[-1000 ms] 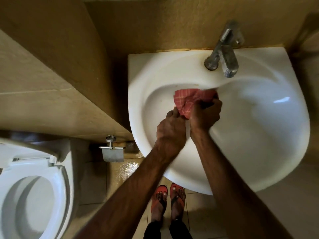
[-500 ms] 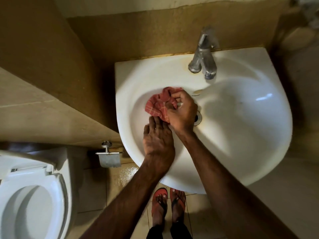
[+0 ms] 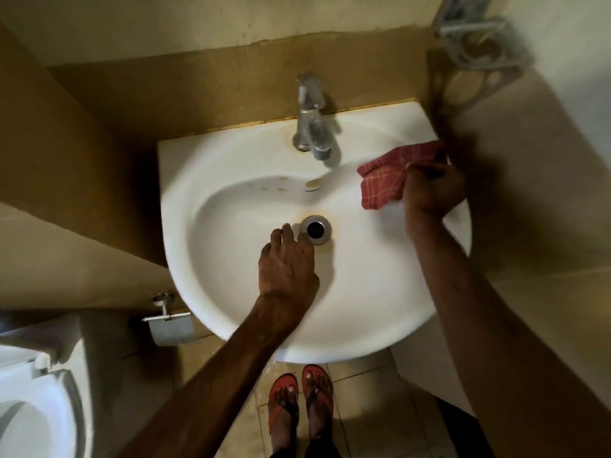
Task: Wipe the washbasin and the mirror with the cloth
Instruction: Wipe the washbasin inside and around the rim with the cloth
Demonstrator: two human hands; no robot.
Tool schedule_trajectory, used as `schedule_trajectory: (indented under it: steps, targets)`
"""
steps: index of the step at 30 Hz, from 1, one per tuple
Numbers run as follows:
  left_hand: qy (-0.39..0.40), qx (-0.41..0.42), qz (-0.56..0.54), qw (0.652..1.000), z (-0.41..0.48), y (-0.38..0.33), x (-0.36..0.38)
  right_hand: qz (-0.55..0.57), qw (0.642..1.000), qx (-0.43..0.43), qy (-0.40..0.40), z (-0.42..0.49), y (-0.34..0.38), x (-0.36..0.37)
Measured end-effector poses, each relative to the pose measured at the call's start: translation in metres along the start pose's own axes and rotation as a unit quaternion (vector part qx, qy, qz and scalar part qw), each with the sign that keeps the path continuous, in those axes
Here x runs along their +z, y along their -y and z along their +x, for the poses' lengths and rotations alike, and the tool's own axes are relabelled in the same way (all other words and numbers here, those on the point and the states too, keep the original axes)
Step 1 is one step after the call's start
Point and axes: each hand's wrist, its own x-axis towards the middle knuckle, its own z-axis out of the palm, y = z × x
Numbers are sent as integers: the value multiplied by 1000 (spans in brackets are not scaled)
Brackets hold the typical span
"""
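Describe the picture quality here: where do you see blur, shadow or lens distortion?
Head view: the light is dim and warm; the tap and the right hand gripping the cloth are smeared by motion blur; the left hand throws a soft shadow on the washbasin beside the drain; the wide lens bows the wall edges and stretches the forearms.
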Motion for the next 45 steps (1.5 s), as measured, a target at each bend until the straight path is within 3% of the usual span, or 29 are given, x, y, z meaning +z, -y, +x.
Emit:
schedule_trajectory:
  steps: [7, 11, 14, 17, 25, 31, 36, 41, 45]
  targets:
    - [-45, 72, -21, 996, 26, -58, -7, -16, 987, -162, 6, 20, 41, -86]
    - [-35, 85, 0, 996, 38, -77, -5, -148, 943, -299, -5, 27, 51, -115]
    - [-27, 94, 27, 995, 41, -86, 3, -239, 922, -300, 53, 24, 8, -101]
    - [-23, 111, 29, 993, 40, -90, 14, -253, 904, -335, 79, 21, -36, -84]
    - [-17, 176, -22, 984, 61, -103, 21, -327, 846, -377, 185, 34, -57, -82]
    - [-6, 231, 31, 972, 87, -102, 37, -338, 834, -395, 185, 51, -50, -60]
    - [6, 233, 48, 971, 93, -94, 57, -332, 835, -374, 230, 67, -28, -46]
    - [-31, 228, 55, 972, 96, -94, 50, -330, 833, -370, 248, 61, -39, -60]
    - [-25, 231, 71, 970, 105, -87, 48, -353, 815, -413, 201, 56, -64, -77]
